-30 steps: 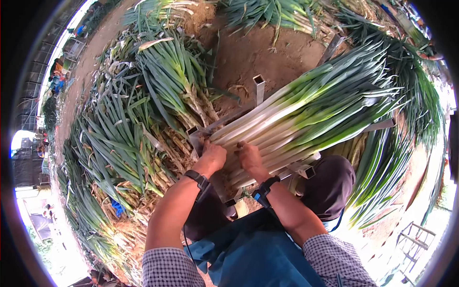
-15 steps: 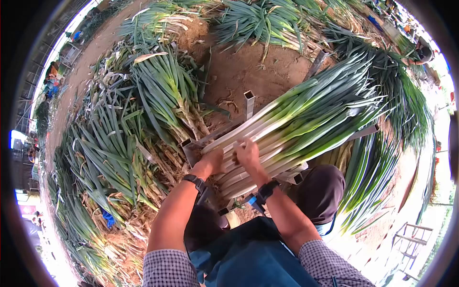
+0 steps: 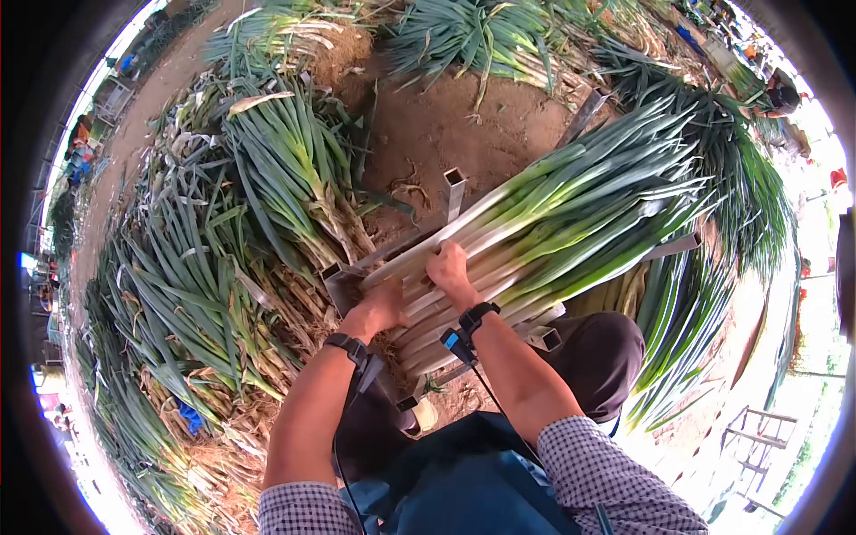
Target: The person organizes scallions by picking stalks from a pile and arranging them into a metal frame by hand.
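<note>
A thick bundle of green onions (image 3: 571, 214), with white stalks and dark green leaves, lies slantwise in a metal frame (image 3: 339, 290) in front of me. My left hand (image 3: 382, 306) is at the root end of the stalks, its fingers closed around the white ends and partly hidden. A little farther up, my right hand (image 3: 448, 267) rests on the white stalks with its fingers curled in on one of them. Both wrists wear black straps with small devices.
Piles of untrimmed green onions (image 3: 205, 294) lie to the left, and more (image 3: 473, 40) lie at the back. Another heap (image 3: 749, 178) stands on the right, behind the frame's bar (image 3: 673, 247). Bare soil (image 3: 464, 125) shows beyond the frame. A person (image 3: 783, 94) is at the far right.
My right hand has moved slightly left and its fingers have curled tighter on the stalks. My left hand stays at the root end. The view has shifted a little.
</note>
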`<state>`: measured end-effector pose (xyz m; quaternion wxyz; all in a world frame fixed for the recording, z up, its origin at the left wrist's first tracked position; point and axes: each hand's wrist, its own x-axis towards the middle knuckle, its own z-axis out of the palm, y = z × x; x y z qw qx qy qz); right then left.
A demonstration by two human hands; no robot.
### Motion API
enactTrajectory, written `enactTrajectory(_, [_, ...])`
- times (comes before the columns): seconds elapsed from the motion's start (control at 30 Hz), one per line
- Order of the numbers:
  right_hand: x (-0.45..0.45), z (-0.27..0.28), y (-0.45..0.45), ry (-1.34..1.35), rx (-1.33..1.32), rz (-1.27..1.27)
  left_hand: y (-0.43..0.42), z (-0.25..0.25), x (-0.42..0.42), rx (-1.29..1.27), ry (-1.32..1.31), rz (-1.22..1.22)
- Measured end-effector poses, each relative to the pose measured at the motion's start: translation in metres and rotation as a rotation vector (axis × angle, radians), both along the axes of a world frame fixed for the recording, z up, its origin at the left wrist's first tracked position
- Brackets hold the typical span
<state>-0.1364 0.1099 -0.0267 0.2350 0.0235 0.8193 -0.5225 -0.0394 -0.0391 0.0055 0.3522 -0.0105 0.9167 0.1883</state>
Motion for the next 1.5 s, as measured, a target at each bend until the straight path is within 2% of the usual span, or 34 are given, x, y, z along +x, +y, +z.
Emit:
enactTrajectory(0.03, [0.005,0.022,0.001,-0.058,0.054,0.029,-0.003,-0.006,-0.001,0.001,0.003,-0.002])
enactTrajectory(0.1, [0.017,0.036,0.013,0.294,0.089,0.304,-0.019,-0.029,0.008,0.178,0.215,-0.006])
enactTrajectory(0.13, [0.030,0.052,0.034,0.302,-0.479,0.277,-0.022,-0.047,0.019,0.272,0.303,0.001])
enactTrajectory(0.17, [0.028,0.079,0.060,0.223,-0.726,0.381,-0.020,-0.060,0.022,0.079,0.316,-0.044])
enactTrajectory(0.23, [-0.002,0.141,0.126,0.137,-0.899,0.645,-0.015,-0.029,0.016,0.077,0.158,-0.008])
enactTrajectory(0.27, [-0.020,0.172,0.157,0.191,-0.846,0.708,-0.012,-0.018,0.009,0.079,0.095,-0.002])
enactTrajectory(0.3, [-0.036,0.202,0.184,0.271,-0.710,0.720,-0.014,-0.025,0.012,0.064,0.185,0.002])
enactTrajectory(0.37, [-0.059,0.236,0.202,0.487,-0.055,0.621,-0.020,-0.034,0.004,0.088,0.144,-0.024])
enactTrajectory(0.4, [-0.066,0.261,0.197,0.574,0.372,0.623,-0.023,-0.037,0.001,0.097,0.118,-0.033])
enactTrajectory(0.5, [-0.108,0.182,0.213,0.415,0.455,0.779,-0.018,-0.016,-0.005,0.095,0.088,0.011])
enactTrajectory(0.6, [-0.110,0.137,0.182,0.050,0.520,0.848,-0.017,-0.020,-0.004,0.091,0.048,0.070])
enactTrajectory(0.7, [-0.109,0.071,0.172,0.591,0.648,0.954,-0.011,-0.002,-0.010,0.077,-0.013,0.112])
enactTrajectory(0.77, [-0.107,0.054,0.167,0.821,0.679,1.019,-0.016,-0.006,-0.005,0.075,0.043,0.091])
enactTrajectory(0.83, [-0.104,0.058,0.177,1.062,0.663,1.060,-0.014,-0.014,-0.003,0.095,0.095,0.097])
enactTrajectory(1.07, [-0.080,0.076,0.174,1.264,0.659,0.803,-0.010,0.004,-0.012,0.035,0.035,0.081])
enactTrajectory(1.1, [-0.081,0.068,0.174,1.147,0.622,0.852,-0.009,-0.004,-0.011,0.048,0.059,0.075])
enactTrajectory(1.2, [-0.084,0.060,0.176,1.181,0.600,0.858,-0.016,-0.012,-0.004,0.048,0.107,0.076])
enactTrajectory(1.37, [-0.093,0.059,0.177,1.089,0.639,0.969,-0.016,-0.019,-0.009,0.031,0.100,0.015])
enactTrajectory(1.47, [-0.091,0.052,0.177,1.092,0.662,0.902,-0.017,-0.014,-0.015,0.029,0.061,0.033])
enactTrajectory(1.5, [-0.091,0.055,0.175,1.021,0.620,0.910,-0.014,-0.015,-0.013,0.035,0.075,0.033])
